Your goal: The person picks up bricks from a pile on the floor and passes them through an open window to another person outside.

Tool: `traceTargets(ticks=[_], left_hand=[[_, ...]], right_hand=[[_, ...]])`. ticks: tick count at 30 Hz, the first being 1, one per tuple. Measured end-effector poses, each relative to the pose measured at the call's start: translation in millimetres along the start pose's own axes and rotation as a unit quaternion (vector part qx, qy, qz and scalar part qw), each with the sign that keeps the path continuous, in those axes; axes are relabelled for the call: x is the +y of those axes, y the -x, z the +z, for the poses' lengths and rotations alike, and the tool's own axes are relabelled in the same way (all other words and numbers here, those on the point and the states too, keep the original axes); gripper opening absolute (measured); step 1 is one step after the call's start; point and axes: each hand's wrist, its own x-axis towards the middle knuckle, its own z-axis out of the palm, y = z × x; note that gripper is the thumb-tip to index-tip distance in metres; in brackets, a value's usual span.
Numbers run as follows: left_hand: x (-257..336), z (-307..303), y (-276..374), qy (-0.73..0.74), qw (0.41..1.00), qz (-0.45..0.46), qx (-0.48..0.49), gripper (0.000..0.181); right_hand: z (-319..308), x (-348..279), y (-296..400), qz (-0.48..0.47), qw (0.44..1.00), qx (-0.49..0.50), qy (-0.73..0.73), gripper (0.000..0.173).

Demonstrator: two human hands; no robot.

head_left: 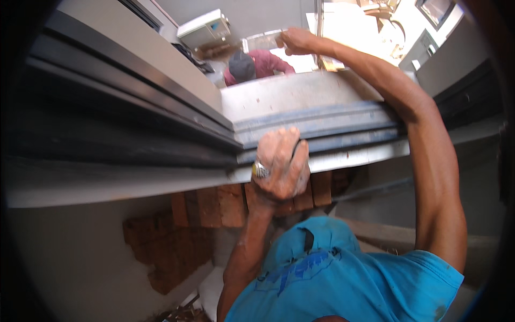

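Observation:
My left hand (281, 163), with a ring on one finger, grips the bottom rail of a metal sliding-window frame (346, 139). Its fingers curl over the rail. Stretched out past the sill (297, 92), my right hand (298, 41) hangs in the air outside the window. Its fingers are bent downward, and whether anything is in them is unclear. My blue shirt (330, 277) fills the lower part of the view, close to the wall.
Below, outside, a person (263, 64) in a dark cap and maroon top is near the sill. An air-conditioner outdoor unit (204, 28) is by the outer wall. Dark window profiles (132, 104) run along the left. Exposed bricks (231, 205) lie under the frame on my side.

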Motion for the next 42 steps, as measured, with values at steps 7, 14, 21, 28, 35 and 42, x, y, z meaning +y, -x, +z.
traceTargets(ticks=[7,14,21,28,35,42], left_hand=[[1,17,-10,0.036,0.997,0.044,0.053,0.03],[-14,21,5,0.011,0.996,0.058,0.073,0.03],[-1,19,-4,-0.001,0.993,0.074,0.088,0.03],[-2,19,2,0.01,0.994,0.072,0.081,0.029],[6,11,-2,-0.001,1.0,0.025,-0.002,0.028],[-3,26,0,0.057,0.989,0.086,0.102,0.029]], right_hand=[[-132,-96,81,0.004,0.99,0.139,0.013,0.018],[-104,-254,284,0.133,0.799,0.09,-0.58,0.04],[284,-356,411,0.609,0.371,0.006,-0.701,0.044],[427,-402,366,0.704,0.064,0.085,-0.702,0.059],[427,-405,326,0.683,-0.051,0.266,-0.678,0.043],[397,-395,319,0.705,-0.093,0.232,-0.663,0.041]])
